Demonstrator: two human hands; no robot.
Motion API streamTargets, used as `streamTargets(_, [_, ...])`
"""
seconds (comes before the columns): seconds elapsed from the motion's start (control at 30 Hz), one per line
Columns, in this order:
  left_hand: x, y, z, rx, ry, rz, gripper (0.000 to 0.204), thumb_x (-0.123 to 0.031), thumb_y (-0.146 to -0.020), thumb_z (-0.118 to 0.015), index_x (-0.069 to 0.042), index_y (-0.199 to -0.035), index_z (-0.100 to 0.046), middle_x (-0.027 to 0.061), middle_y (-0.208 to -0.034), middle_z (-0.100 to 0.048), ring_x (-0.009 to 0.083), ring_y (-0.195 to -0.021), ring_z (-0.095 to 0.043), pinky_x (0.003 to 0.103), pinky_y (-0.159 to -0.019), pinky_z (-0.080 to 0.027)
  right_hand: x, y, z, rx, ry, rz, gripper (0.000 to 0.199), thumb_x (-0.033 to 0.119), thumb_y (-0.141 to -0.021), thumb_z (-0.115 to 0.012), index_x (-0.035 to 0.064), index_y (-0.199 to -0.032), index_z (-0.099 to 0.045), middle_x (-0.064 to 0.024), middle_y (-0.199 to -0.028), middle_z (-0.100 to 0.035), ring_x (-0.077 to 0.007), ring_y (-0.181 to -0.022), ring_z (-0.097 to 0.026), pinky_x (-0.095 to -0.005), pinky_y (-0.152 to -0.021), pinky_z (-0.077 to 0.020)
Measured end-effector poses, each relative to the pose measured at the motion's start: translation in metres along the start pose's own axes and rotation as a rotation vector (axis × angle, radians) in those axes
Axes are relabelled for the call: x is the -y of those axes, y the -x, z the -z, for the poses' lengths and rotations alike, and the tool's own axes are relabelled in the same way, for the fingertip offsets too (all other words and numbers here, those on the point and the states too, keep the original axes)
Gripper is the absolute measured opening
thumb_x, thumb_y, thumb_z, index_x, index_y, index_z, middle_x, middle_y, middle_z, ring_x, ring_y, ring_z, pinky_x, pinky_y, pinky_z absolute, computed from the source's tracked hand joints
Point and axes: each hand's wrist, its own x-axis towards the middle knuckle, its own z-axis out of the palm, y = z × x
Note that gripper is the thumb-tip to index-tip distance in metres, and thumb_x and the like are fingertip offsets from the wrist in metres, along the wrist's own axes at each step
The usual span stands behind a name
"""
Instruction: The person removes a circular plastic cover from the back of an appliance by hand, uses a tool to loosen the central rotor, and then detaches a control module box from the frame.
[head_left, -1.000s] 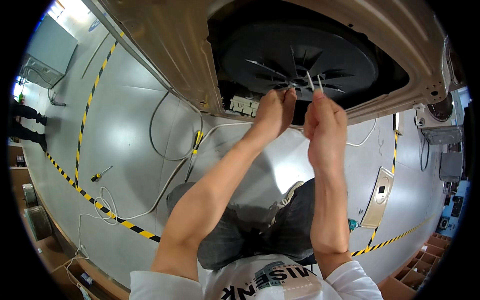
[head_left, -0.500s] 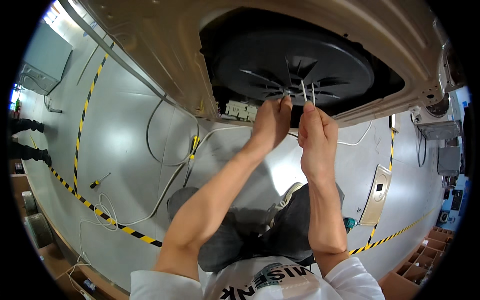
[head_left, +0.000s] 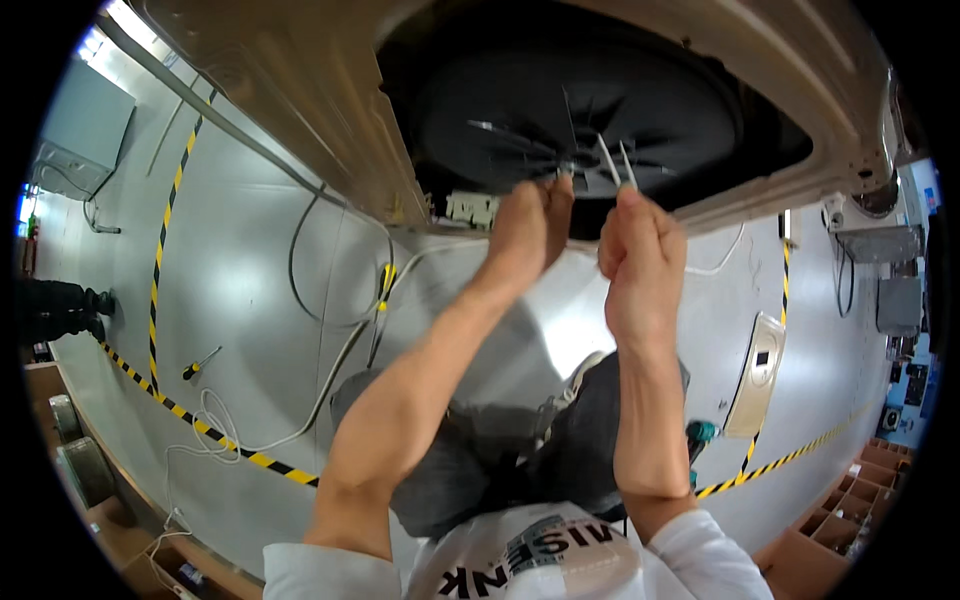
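Note:
Overhead is a tan metal cabinet (head_left: 300, 110) with a wide opening, and inside it a large round black part (head_left: 480, 110) with ribs spreading from its hub. My left hand (head_left: 525, 225) reaches up to the hub, its fingers pinched beside a small shiny metal piece (head_left: 567, 167) at the centre. Whatever lies between those fingertips is hidden. To its right, my right hand (head_left: 642, 250) is closed around a thin pale two-pronged tool (head_left: 608, 160). Its two slim prongs point up across the black part, right of the hub.
A white connector block (head_left: 470, 208) sits at the opening's lower left edge. On the floor are cables, a yellow-black tool (head_left: 386, 285), a screwdriver (head_left: 200, 364), a green power drill (head_left: 702, 432) and a tan panel (head_left: 755, 375). Another person's legs (head_left: 60, 308) show at far left.
My left hand has shifted slightly left and up, still at the hub. The right hand with its two-pronged tool has tilted a little, its tips leaning further left. The view has shifted slightly.

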Motion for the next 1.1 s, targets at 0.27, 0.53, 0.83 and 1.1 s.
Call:
streamTargets(0.27, [-0.001,-0.007,-0.001,-0.032,0.126,0.066,0.041,-0.023,-0.098,-0.044,0.007,-0.074,-0.057,0.0302,-0.072,-0.058,0.0466,-0.073,-0.059,0.047,-0.063,-0.043,0.015,-0.023,0.007,0.102,-0.112,0.069,0.044,0.024,-0.099,-0.05,0.0112,-0.058,-0.038,0.0054,-0.053,-0.032,-0.0042,-0.048,-0.024,-0.0245,-0.044,-0.0184])
streamTargets(0.53, [-0.003,-0.016,0.017,0.076,-0.137,-0.01,0.041,-0.023,-0.098,-0.043,0.006,-0.073,-0.058,0.0266,-0.065,-0.056,0.0445,-0.068,-0.057,0.046,-0.063,-0.043,-0.002,0.009,0.0,0.014,0.098,0.031,0.04,0.022,-0.099,-0.049,0.004,-0.063,-0.044,0.0061,-0.058,-0.037,-0.0041,-0.057,-0.03,-0.0256,-0.049,-0.0246])
streamTargets(0.83, [0.0,-0.002,-0.003,-0.005,0.118,0.097,0.04,-0.022,-0.098,-0.042,0.007,-0.076,-0.058,0.0275,-0.069,-0.058,0.0436,-0.065,-0.058,0.047,-0.062,-0.043,0.008,0.003,-0.004,0.005,0.004,0.024,0.044,0.022,-0.1,-0.047,0.0114,-0.059,-0.035,0.0054,-0.053,-0.03,-0.0057,-0.048,-0.023,-0.024,-0.044,-0.0194])
streamTargets(1.1, [0.007,0.008,0.006,0.001,0.073,0.009,0.039,-0.024,-0.097,-0.047,0.003,-0.069,-0.046,0.004,-0.059,-0.036,0.0093,-0.061,-0.035,0.033,-0.055,-0.034,0.005,0.042,-0.001,0.072,0.192,0.063,0.038,0.017,-0.1,-0.049,0.0,-0.066,-0.046,0.0044,-0.059,-0.037,-0.0036,-0.06,-0.031,-0.0256,-0.049,-0.0247])
